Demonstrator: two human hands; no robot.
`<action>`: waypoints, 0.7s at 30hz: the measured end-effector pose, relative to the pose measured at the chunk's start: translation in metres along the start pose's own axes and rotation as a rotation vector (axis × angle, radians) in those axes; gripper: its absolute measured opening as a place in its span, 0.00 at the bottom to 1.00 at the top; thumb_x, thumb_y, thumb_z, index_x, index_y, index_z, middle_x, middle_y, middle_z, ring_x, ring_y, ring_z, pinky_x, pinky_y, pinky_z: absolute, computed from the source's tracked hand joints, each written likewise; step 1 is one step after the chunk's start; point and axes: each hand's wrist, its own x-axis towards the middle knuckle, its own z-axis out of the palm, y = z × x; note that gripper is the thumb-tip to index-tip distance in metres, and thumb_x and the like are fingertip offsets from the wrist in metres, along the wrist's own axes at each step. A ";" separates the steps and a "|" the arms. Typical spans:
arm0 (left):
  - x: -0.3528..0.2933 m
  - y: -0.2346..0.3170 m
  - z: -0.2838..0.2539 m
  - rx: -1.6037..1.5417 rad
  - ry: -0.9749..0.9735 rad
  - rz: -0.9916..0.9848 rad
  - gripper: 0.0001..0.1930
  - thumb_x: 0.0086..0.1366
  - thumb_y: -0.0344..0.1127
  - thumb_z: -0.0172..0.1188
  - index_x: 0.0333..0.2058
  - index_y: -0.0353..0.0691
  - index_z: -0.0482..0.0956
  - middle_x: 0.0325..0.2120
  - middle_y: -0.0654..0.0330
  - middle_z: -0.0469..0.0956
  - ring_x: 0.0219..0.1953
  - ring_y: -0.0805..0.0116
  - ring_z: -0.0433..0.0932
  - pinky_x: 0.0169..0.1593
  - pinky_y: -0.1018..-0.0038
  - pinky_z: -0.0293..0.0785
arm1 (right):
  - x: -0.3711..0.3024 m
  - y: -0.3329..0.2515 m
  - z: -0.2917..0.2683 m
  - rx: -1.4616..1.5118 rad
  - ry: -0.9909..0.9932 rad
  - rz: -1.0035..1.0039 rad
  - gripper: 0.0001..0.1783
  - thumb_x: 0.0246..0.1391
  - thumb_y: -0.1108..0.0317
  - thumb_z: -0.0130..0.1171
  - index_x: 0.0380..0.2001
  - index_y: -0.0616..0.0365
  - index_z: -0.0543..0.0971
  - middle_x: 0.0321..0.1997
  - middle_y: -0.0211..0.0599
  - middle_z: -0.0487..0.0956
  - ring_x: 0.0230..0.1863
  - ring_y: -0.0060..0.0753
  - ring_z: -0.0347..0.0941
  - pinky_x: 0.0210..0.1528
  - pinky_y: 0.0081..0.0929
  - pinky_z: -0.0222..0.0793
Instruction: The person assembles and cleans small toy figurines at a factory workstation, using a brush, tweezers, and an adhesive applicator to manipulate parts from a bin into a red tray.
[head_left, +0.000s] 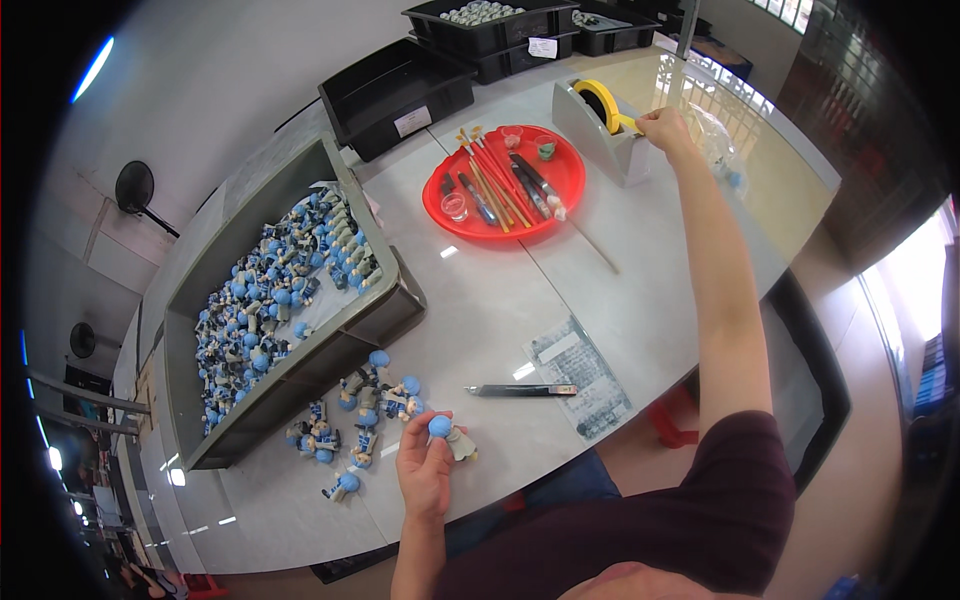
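Between the thumb and fingers of my left hand point(424, 473) is a small figurine point(460, 444) with a blue head and a pale grey body, held over the near part of the table. My right hand point(667, 132) is stretched out to the far right, where its closed fingers pinch the loose end of yellow tape point(626, 122). The tape comes off a roll point(597, 103) seated in a white dispenser point(607, 150). Several similar figurines point(366, 400) lie in a loose group left of my left hand.
A grey bin point(350, 325) full of figurines stands at left. Beyond are a red tray point(490, 234) with brushes and pens, and black bins point(372, 125). A utility knife point(520, 391) partly overlaps a printed sheet point(585, 385). A clear plastic bag point(722, 150) lies past the dispenser.
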 end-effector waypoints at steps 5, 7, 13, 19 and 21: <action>0.000 -0.001 0.003 0.001 -0.017 -0.007 0.16 0.60 0.21 0.45 0.48 0.36 0.63 0.46 0.52 0.67 0.44 0.60 0.72 0.47 0.68 0.72 | -0.003 0.020 0.000 0.043 0.202 0.014 0.18 0.33 0.65 0.64 0.34 0.58 0.78 0.31 0.39 0.79 0.31 0.35 0.76 0.37 0.27 0.70; 0.000 -0.002 0.003 -0.003 -0.021 -0.009 0.16 0.60 0.21 0.45 0.48 0.36 0.63 0.46 0.52 0.67 0.44 0.60 0.72 0.46 0.68 0.72 | -0.005 0.025 0.002 0.056 0.215 0.033 0.20 0.32 0.66 0.65 0.34 0.59 0.77 0.31 0.39 0.78 0.29 0.33 0.75 0.34 0.27 0.70; -0.001 0.000 0.005 -0.007 -0.026 0.006 0.16 0.60 0.21 0.45 0.48 0.36 0.63 0.46 0.52 0.67 0.44 0.59 0.72 0.46 0.69 0.72 | -0.008 0.043 0.018 0.797 -0.037 0.343 0.15 0.35 0.76 0.62 0.32 0.65 0.73 0.24 0.36 0.73 0.20 0.23 0.65 0.22 0.20 0.64; -0.007 0.010 0.007 -0.027 0.021 0.041 0.16 0.61 0.21 0.45 0.48 0.36 0.63 0.47 0.52 0.67 0.44 0.59 0.72 0.44 0.70 0.72 | -0.034 0.032 0.042 1.223 -0.350 0.579 0.07 0.38 0.80 0.60 0.23 0.62 0.72 0.17 0.28 0.67 0.16 0.17 0.56 0.18 0.16 0.54; -0.004 0.012 0.005 -0.027 0.013 0.044 0.16 0.61 0.21 0.44 0.49 0.37 0.62 0.47 0.53 0.66 0.44 0.59 0.72 0.44 0.70 0.73 | -0.050 0.024 0.022 1.146 -0.351 0.317 0.08 0.41 0.72 0.63 0.25 0.56 0.74 0.20 0.24 0.71 0.18 0.14 0.61 0.21 0.13 0.54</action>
